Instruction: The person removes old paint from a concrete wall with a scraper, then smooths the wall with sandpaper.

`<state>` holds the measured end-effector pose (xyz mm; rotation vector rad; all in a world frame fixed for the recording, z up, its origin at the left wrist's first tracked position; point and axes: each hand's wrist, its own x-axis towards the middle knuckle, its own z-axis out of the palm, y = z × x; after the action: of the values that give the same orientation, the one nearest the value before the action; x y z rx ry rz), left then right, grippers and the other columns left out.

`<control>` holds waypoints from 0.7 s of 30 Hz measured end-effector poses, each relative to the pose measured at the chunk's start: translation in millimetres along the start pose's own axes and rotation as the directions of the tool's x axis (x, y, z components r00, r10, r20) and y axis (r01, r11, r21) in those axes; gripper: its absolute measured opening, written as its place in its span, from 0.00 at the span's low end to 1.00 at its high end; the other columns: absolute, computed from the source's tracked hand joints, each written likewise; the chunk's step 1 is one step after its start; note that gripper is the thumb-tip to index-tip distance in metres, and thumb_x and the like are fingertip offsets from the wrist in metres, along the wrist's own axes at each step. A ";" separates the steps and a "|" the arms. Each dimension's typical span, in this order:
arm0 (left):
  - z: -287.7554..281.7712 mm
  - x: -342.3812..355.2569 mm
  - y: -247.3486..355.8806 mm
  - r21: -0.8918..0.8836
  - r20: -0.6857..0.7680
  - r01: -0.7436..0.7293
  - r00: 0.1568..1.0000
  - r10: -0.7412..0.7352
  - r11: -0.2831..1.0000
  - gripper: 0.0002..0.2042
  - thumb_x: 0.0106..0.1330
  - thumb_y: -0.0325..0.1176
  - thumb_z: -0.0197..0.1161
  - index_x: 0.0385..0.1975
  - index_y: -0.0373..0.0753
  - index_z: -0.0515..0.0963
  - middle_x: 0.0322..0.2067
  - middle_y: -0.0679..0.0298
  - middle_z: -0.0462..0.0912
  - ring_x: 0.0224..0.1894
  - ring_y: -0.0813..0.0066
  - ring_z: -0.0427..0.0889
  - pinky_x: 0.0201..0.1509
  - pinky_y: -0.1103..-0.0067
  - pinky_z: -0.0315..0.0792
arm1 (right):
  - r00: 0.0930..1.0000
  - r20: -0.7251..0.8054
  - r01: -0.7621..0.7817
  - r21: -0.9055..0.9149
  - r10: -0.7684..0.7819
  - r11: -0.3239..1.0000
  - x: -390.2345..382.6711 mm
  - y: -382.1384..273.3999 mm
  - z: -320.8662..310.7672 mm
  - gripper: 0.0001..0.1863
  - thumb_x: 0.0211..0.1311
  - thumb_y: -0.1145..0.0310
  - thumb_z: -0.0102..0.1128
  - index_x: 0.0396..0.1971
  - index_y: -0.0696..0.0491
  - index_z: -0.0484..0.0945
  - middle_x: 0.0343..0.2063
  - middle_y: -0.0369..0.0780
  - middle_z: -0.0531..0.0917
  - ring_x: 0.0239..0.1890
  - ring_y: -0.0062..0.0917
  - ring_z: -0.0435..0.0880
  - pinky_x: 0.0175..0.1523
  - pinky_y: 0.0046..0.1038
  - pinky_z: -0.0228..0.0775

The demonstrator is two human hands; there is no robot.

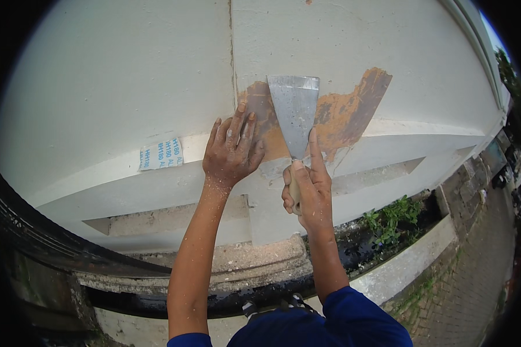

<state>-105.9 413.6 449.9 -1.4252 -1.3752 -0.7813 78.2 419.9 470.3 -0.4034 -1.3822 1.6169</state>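
Note:
My right hand point(310, 188) grips a putty knife point(295, 110) by its pale handle, the index finger stretched along the blade. The wide metal blade points up, in front of a white wall point(139, 69). Behind it a patch of bare orange-brown surface point(341, 115) shows where the paint is gone. My left hand point(231, 147) lies with fingers extended over the left end of that patch, dusty with white flecks. I cannot tell how firmly it presses. Left of it, a piece of sandpaper point(161, 154), printed side up, rests on the wall's ledge.
A vertical crack point(233, 52) runs down the wall above my left hand. Below lie a stone step point(260, 260) and a dark drain channel point(139, 303) with green plants point(393, 220) at its right. A paved path point(474, 277) is at far right, a dark curved railing point(52, 237) at left.

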 end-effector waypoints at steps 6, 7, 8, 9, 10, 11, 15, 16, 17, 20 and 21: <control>0.9 -1.1 1.1 0.006 -0.003 0.002 1.000 -0.002 1.000 0.26 0.50 0.37 0.60 0.52 0.35 0.70 0.58 0.52 0.66 0.48 0.58 0.76 0.51 0.63 0.71 | 0.997 -0.022 -0.077 -0.048 0.076 0.996 -16.1 22.8 -14.4 0.31 0.67 0.67 0.42 0.66 0.46 0.41 0.18 0.34 0.70 0.09 0.11 0.65 0.10 0.14 0.56; 1.1 0.1 1.6 -0.006 -0.003 -0.001 1.000 0.001 1.000 0.26 0.50 0.37 0.60 0.51 0.35 0.70 0.57 0.52 0.66 0.47 0.58 0.76 0.51 0.63 0.71 | 0.997 -0.020 -0.078 -0.048 0.078 0.996 -12.3 20.0 -13.1 0.31 0.67 0.67 0.42 0.66 0.46 0.41 0.18 0.34 0.70 0.09 0.11 0.65 0.10 0.14 0.56; 1.2 0.5 1.9 -0.011 -0.001 0.000 1.000 0.000 1.000 0.26 0.50 0.37 0.60 0.51 0.35 0.70 0.57 0.52 0.66 0.47 0.58 0.76 0.51 0.63 0.71 | 0.998 -0.014 -0.058 -0.010 0.058 0.998 -6.0 9.0 -5.5 0.31 0.66 0.68 0.41 0.66 0.48 0.42 0.18 0.33 0.70 0.09 0.10 0.64 0.10 0.14 0.56; 1.2 1.5 1.9 -0.020 -0.009 0.003 1.000 -0.003 1.000 0.26 0.50 0.37 0.61 0.51 0.35 0.70 0.57 0.52 0.66 0.47 0.58 0.76 0.51 0.63 0.71 | 0.999 -0.009 -0.037 0.029 0.038 0.999 -3.2 2.7 -1.7 0.31 0.66 0.70 0.41 0.66 0.50 0.43 0.18 0.33 0.70 0.10 0.10 0.64 0.11 0.14 0.55; 1.1 2.1 2.7 -0.031 -0.019 0.005 1.000 -0.006 1.000 0.26 0.50 0.37 0.61 0.51 0.35 0.70 0.57 0.52 0.66 0.47 0.57 0.76 0.51 0.63 0.71 | 0.999 -0.015 -0.038 0.026 0.038 0.999 -7.4 4.2 -4.4 0.31 0.66 0.70 0.41 0.66 0.50 0.43 0.18 0.33 0.70 0.10 0.10 0.64 0.11 0.14 0.55; 0.6 0.8 0.6 -0.024 -0.022 0.003 1.000 -0.004 1.000 0.26 0.50 0.37 0.61 0.51 0.35 0.70 0.57 0.52 0.66 0.47 0.57 0.76 0.51 0.63 0.71 | 0.998 -0.022 -0.051 0.021 0.052 0.998 -10.8 9.6 -6.5 0.31 0.66 0.70 0.41 0.66 0.50 0.43 0.18 0.33 0.70 0.10 0.10 0.64 0.10 0.14 0.55; 0.2 -3.0 -0.1 -0.002 -0.011 0.013 1.000 -0.013 1.000 0.25 0.51 0.39 0.60 0.51 0.37 0.71 0.58 0.56 0.66 0.46 0.60 0.76 0.51 0.63 0.71 | 0.996 -0.026 -0.081 0.026 0.081 0.996 -14.4 17.6 -13.1 0.31 0.66 0.69 0.42 0.66 0.50 0.42 0.18 0.33 0.70 0.10 0.10 0.64 0.10 0.15 0.55; 0.6 -2.9 0.2 -0.001 -0.011 0.026 1.000 -0.026 1.000 0.24 0.53 0.40 0.59 0.50 0.39 0.72 0.59 0.59 0.65 0.46 0.63 0.75 0.51 0.63 0.71 | 0.996 -0.025 -0.080 0.025 0.081 0.996 -9.9 15.3 -10.3 0.31 0.66 0.69 0.42 0.66 0.50 0.42 0.18 0.33 0.70 0.10 0.10 0.64 0.10 0.15 0.55; 0.8 -1.5 1.6 -0.009 -0.011 0.026 1.000 -0.026 1.000 0.24 0.53 0.40 0.59 0.50 0.39 0.72 0.59 0.59 0.65 0.46 0.63 0.75 0.51 0.63 0.71 | 0.999 -0.020 -0.043 0.027 0.044 0.999 -3.8 4.8 -3.2 0.31 0.66 0.69 0.42 0.66 0.50 0.42 0.19 0.33 0.70 0.10 0.10 0.64 0.10 0.15 0.55; 1.1 -0.1 0.9 -0.025 -0.036 0.026 0.999 -0.027 0.999 0.24 0.53 0.41 0.59 0.50 0.39 0.72 0.59 0.60 0.65 0.46 0.63 0.76 0.51 0.63 0.71 | 0.999 -0.025 -0.028 0.016 0.028 0.999 -9.6 5.8 -3.9 0.31 0.66 0.69 0.42 0.66 0.50 0.42 0.19 0.34 0.70 0.10 0.10 0.64 0.10 0.15 0.55; 1.1 -3.9 -0.2 -0.006 -0.028 0.025 0.999 -0.025 1.000 0.24 0.53 0.41 0.59 0.50 0.39 0.72 0.59 0.60 0.65 0.45 0.63 0.76 0.51 0.63 0.71 | 0.998 -0.028 -0.051 0.007 0.051 0.999 -12.3 12.2 -5.4 0.31 0.66 0.69 0.41 0.66 0.49 0.42 0.19 0.34 0.70 0.10 0.10 0.64 0.10 0.15 0.55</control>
<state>-106.9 413.2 446.0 -1.3989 -1.3731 -0.8188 83.2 414.1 453.9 -0.4592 -1.3555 1.6506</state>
